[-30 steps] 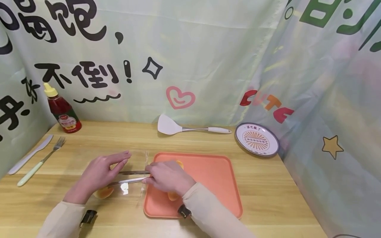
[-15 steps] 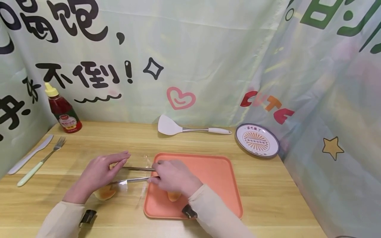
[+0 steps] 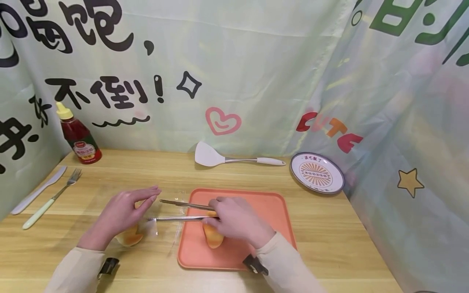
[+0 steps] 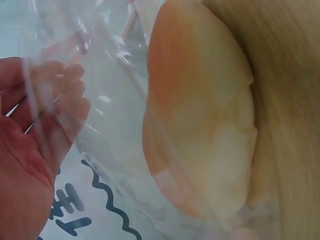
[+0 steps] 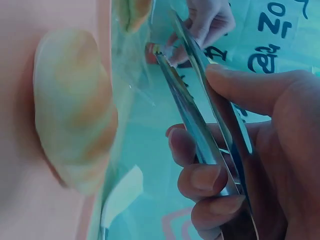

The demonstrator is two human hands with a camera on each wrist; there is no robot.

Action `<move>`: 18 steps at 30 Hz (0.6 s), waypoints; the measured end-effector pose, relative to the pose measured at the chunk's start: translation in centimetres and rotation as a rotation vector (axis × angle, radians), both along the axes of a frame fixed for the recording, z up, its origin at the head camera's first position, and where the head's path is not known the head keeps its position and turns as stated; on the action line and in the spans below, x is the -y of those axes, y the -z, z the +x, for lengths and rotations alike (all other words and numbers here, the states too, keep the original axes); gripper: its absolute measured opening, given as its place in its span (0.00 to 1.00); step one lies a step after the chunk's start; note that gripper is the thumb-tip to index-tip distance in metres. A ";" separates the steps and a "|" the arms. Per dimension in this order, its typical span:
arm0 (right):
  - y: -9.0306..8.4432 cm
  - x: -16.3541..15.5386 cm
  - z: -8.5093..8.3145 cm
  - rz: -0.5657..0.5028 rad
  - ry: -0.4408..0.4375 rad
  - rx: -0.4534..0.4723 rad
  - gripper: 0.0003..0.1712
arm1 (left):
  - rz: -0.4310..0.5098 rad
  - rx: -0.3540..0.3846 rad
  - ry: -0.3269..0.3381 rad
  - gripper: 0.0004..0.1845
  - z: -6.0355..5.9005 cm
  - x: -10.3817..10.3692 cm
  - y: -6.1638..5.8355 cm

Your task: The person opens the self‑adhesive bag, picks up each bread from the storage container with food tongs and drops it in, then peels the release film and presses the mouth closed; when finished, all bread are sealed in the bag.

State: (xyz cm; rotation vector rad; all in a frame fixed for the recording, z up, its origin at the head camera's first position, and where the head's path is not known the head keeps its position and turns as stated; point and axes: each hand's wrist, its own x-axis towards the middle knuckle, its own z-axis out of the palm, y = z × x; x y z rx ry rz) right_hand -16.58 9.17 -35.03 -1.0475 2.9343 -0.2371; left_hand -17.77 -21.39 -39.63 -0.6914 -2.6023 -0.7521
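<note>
"Steel tongs (image 3: 183, 218), seen over a coral tray (image 3: 265, 206). Which hand has them?"

"The right hand (image 3: 239, 221), its thumb on one arm and its fingers curled round the other. Their tips stand apart, reaching past the tray's left edge."

"And below them?"

"One bread roll (image 3: 213, 239), on the tray just inside its left edge. The tongs pass over its far end."

"How is the left hand (image 3: 126, 213)?"

"Fingers extended, thumb apart, above the wooden table (image 3: 337, 244) to the left of the tray. A clear plastic bag (image 3: 154, 228) is there, and the left wrist view shows film in front of the fingertips. Whether they press on it cannot be told."

"Any other bread?"

"A second roll (image 3: 128, 238), seen through the film, near that hand."

"And around the table's edges?"

"A sauce bottle (image 3: 81, 138) stands at the far left corner. A knife (image 3: 38, 190) lies along the left edge with a fork (image 3: 51, 199) just beside it. A white spatula (image 3: 209, 155) lies along the far edge, and a plate (image 3: 317, 173) rests at the far right corner."
</note>
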 end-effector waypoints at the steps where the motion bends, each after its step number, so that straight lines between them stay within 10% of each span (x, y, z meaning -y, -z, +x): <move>1: -0.1 -0.4 0.1 -0.010 0.002 0.004 0.19 | -0.001 0.000 0.000 0.13 0.0 0.0 0.0; 18: -1.5 -6.7 2.8 -0.106 0.061 -0.044 0.12 | -0.002 0.036 -0.006 0.13 0.0 0.0 0.1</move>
